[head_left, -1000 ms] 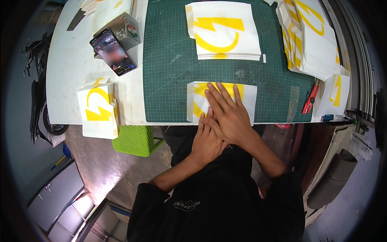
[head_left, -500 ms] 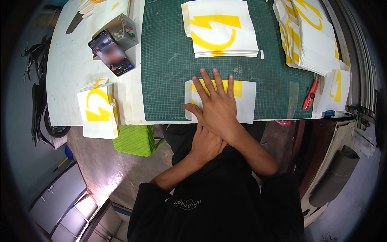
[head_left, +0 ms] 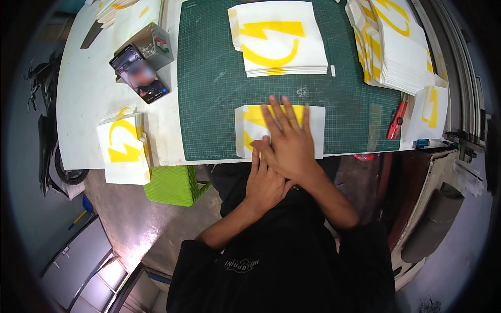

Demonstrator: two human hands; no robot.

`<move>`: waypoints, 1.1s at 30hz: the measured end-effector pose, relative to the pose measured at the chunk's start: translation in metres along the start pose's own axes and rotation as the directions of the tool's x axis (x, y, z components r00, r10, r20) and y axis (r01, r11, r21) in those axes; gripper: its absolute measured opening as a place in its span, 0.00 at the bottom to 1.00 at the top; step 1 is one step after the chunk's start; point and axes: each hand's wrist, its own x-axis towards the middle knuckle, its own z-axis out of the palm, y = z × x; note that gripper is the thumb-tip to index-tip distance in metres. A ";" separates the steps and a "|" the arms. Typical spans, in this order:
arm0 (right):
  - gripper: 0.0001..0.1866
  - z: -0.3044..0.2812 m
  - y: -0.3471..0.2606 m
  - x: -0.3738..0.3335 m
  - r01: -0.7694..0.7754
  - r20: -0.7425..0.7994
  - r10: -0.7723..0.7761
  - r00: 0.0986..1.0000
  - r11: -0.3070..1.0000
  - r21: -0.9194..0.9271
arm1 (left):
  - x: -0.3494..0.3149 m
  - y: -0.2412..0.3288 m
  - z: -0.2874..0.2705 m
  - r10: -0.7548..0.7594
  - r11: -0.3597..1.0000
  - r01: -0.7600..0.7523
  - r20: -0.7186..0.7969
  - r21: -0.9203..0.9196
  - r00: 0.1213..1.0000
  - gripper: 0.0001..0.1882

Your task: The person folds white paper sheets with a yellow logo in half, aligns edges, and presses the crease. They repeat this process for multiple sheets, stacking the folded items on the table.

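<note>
White folded paper piece with yellow print (head_left: 253, 125) is lying at the near edge of the green gridded cutting mat (head_left: 209, 104), right in front of you. How are your hands resting on it?

"Your right hand (head_left: 292, 148) is lying open and flat over its middle, fingers spread. Your left hand (head_left: 265, 182) is also staying loose, its visible fingers extending to the near edge, partly under the right one. Neither is visibly gripping anything."

"What could be going wrong for you?"

"Your palm is bearing on one area, so uneven pressure could be skewing or creasing the paper. Its near edge is meeting the table's edge, so a pull toward you could be sliding it off. To your left, the small pile of white-and-yellow folded pieces (head_left: 124, 148) is overhanging that same edge; a bump from your forearm could be tipping it."

"And what are you not seeing clearly?"

"Your right hand is hiding the middle of the print and some left fingertips, so you cannot be telling how firmly they are touching. At the far right, the tall white-and-yellow paper stack (head_left: 404, 57) is running out of view."
</note>
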 end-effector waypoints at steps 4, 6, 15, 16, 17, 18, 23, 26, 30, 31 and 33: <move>0.41 -0.019 0.042 -0.020 -0.067 -0.042 0.060 0.997 0.981 -0.181 | 0.001 0.000 -0.003 -0.018 0.999 0.017 -0.035 -0.035 0.999 0.53; 0.43 -0.028 0.060 -0.028 -0.112 -0.071 0.097 0.993 0.961 -0.252 | 0.002 0.002 -0.008 -0.007 0.999 0.005 -0.067 -0.033 0.998 0.55; 0.45 -0.019 0.020 -0.068 -0.006 0.070 0.018 0.997 0.986 -0.168 | 0.004 -0.005 -0.023 0.020 0.998 -0.026 -0.090 -0.062 0.996 0.38; 0.44 -0.014 0.023 -0.068 -0.016 0.043 0.024 0.999 0.985 -0.173 | 0.004 -0.007 -0.029 0.019 0.993 -0.031 -0.102 -0.111 0.995 0.34; 0.44 -0.014 0.025 -0.067 -0.005 0.046 0.013 0.999 0.987 -0.163 | 0.005 -0.011 -0.034 0.032 0.996 -0.039 -0.091 -0.077 0.995 0.35; 0.44 -0.015 0.027 -0.065 0.005 0.049 0.003 0.999 0.988 -0.153 | 0.010 -0.017 -0.039 0.044 0.998 -0.048 -0.079 -0.043 0.996 0.35; 0.44 -0.016 0.027 -0.066 0.013 0.073 -0.004 0.997 0.992 -0.127 | 0.038 -0.043 -0.052 0.051 0.999 -0.051 -0.080 0.003 0.996 0.37; 0.45 -0.016 0.028 -0.065 0.012 0.073 -0.001 0.997 0.990 -0.142 | 0.050 -0.053 -0.052 0.028 0.999 -0.025 -0.095 0.037 0.995 0.39; 0.46 -0.014 0.027 -0.065 0.009 0.088 0.005 0.996 0.987 -0.159 | 0.050 -0.057 -0.050 0.021 0.998 -0.014 -0.124 0.060 0.992 0.39; 0.46 -0.015 0.026 -0.066 0.014 0.088 0.001 0.996 0.986 -0.165 | 0.050 -0.058 -0.051 0.019 0.998 -0.011 -0.134 0.062 0.991 0.39; 0.46 -0.019 0.024 -0.066 0.014 0.105 0.004 0.994 0.985 -0.170 | 0.051 -0.059 -0.050 0.023 0.998 -0.015 -0.140 0.059 0.990 0.39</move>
